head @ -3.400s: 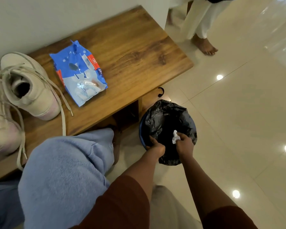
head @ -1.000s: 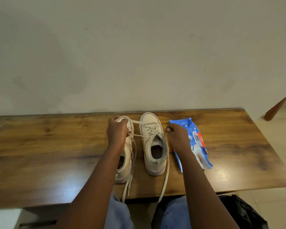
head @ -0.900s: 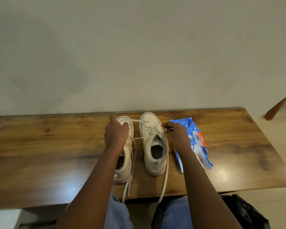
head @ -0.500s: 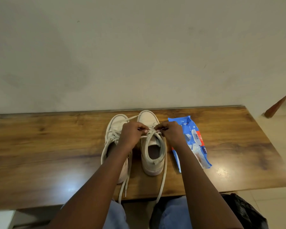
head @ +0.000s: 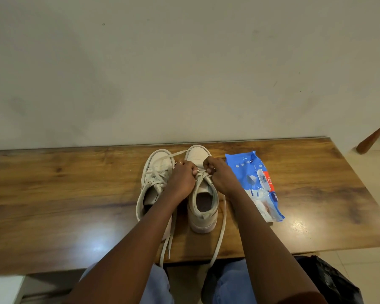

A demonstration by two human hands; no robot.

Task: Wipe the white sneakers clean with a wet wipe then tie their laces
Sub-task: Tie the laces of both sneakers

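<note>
Your left hand (head: 182, 179) and right hand (head: 223, 179) pinch laces (head: 201, 175) on right sneaker (head: 203, 222); knot hidden between them; forearm (head: 160, 211) covers left sneaker (head: 150, 187) near end.

The left hand (head: 182, 179) and right hand (head: 223, 179) each pinch the laces (head: 201, 174) over one white sneaker (head: 203, 216). The second sneaker (head: 150, 189) stands just left of the left hand. A blue wipes pack (head: 256, 187) lies right of the right hand, on the wooden counter (head: 75, 194).

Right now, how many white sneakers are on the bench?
2. The left sneaker sits partly under the left hand; the right sneaker stands beside it, laces pinched by that hand and the right hand. None seems hidden.
</note>
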